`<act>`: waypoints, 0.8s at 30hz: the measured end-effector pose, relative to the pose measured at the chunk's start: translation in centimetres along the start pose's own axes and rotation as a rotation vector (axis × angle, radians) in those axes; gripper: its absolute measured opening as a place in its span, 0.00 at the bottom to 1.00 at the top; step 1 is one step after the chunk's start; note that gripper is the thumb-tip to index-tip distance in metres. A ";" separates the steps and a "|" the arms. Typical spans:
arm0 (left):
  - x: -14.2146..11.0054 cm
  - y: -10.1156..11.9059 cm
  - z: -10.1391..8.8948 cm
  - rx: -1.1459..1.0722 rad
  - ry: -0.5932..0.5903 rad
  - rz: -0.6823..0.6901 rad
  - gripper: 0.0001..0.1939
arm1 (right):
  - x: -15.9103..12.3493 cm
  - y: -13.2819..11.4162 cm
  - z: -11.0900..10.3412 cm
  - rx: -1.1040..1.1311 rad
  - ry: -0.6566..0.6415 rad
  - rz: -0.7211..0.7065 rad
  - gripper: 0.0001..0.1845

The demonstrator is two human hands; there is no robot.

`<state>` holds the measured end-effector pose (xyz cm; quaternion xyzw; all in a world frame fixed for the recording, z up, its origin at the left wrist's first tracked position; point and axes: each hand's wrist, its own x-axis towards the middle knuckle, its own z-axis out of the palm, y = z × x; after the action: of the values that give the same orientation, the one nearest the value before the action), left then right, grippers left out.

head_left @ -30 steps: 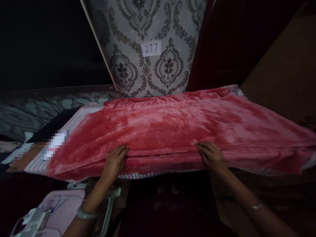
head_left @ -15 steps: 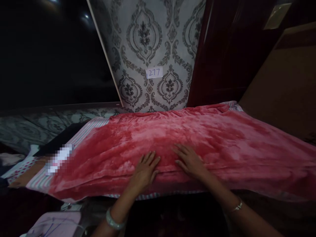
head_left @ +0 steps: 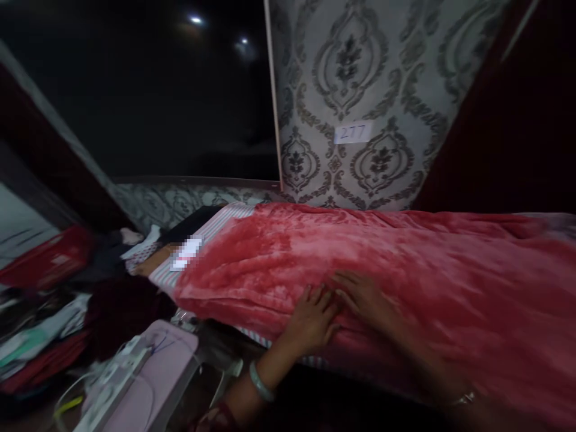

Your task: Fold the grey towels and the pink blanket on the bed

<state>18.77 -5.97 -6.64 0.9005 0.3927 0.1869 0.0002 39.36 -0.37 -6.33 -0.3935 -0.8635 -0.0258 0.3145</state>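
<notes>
A red plush blanket [head_left: 279, 252] lies spread over a long surface, with faint ridges along its near side. Under its left end and along the front edge, a striped cloth [head_left: 220, 221] shows. My left hand [head_left: 314, 318] rests on the blanket near its front, fingers spread and a pale bangle at the wrist. Just to its right and slightly farther back, my right hand [head_left: 362, 294] lies on the blanket, fingers stretched out and a little blurred. Neither hand grips anything.
A large dark screen [head_left: 180, 102] stands behind on the left, beside a patterned wall with a paper label [head_left: 353, 132] reading 277. At lower left, a pink stool [head_left: 153, 384] holds a white power strip [head_left: 114, 384]. Piled clothes [head_left: 45, 342] lie beyond it.
The view has turned left, so the blanket and wall appear farther right and the stool and clothes show more. My hands stay on the blanket and look closer together.
</notes>
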 end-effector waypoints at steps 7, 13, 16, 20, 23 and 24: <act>-5.3 -1.6 -3.3 -0.216 0.247 -0.053 0.14 | -1.0 0.5 3.7 0.022 0.007 -0.061 0.21; -11.0 -6.0 -5.2 -0.652 0.886 -0.768 0.04 | -1.5 1.3 3.8 0.049 -0.024 -0.048 0.21; -13.2 -8.2 -5.4 -1.143 1.163 -1.104 0.13 | -1.6 1.4 4.0 0.049 -0.025 -0.051 0.22; -15.2 -10.2 -6.1 -1.386 1.243 -1.210 0.17 | -1.7 1.5 3.9 0.068 -0.019 -0.044 0.22; -16.1 -11.3 -7.0 -1.431 1.269 -1.223 0.14 | -1.8 1.7 4.0 0.073 -0.026 -0.044 0.22; -16.3 -11.7 -7.3 -1.427 1.286 -1.220 0.14 | -1.9 1.8 4.0 0.070 -0.029 -0.046 0.22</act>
<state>-2.12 -10.48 -7.06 0.0907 0.4968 0.7636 0.4023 39.45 0.82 -10.97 -0.3625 -0.8771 0.0030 0.3150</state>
